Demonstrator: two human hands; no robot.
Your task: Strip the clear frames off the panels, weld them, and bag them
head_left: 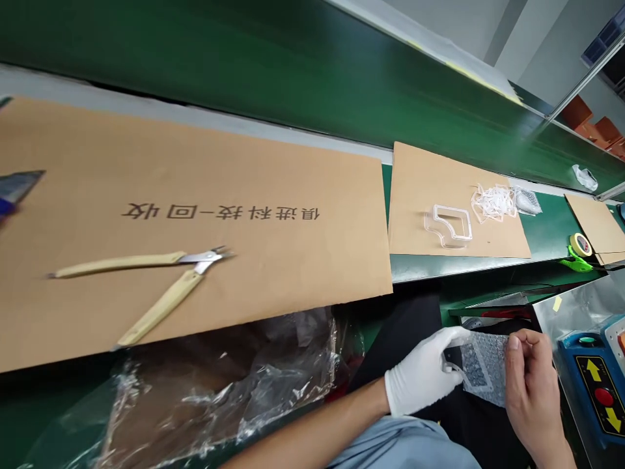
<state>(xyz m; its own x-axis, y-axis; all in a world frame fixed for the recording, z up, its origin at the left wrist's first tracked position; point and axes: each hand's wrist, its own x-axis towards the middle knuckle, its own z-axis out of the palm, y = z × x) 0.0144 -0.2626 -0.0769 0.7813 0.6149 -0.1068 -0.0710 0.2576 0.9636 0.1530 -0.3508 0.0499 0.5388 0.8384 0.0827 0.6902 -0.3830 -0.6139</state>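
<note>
My left hand [424, 372], in a white glove, grips the left edge of a small bubble-wrap pouch [482, 369] low at the right, below the table's edge. My bare right hand [532, 381] pinches the pouch's right side with thumb and fingers. A dark part shows inside the pouch near my left fingers. Both hands are closed on the pouch, held over my lap.
Open cutting pliers [161, 277] with cream handles lie on a large printed cardboard sheet [273, 163]. A second cardboard [415, 195] bears a clear plastic part [449, 225] and white trimmings [493, 200]. Tape roll [581, 245], a control box [598, 384] and crumpled plastic film [219, 391] are nearby.
</note>
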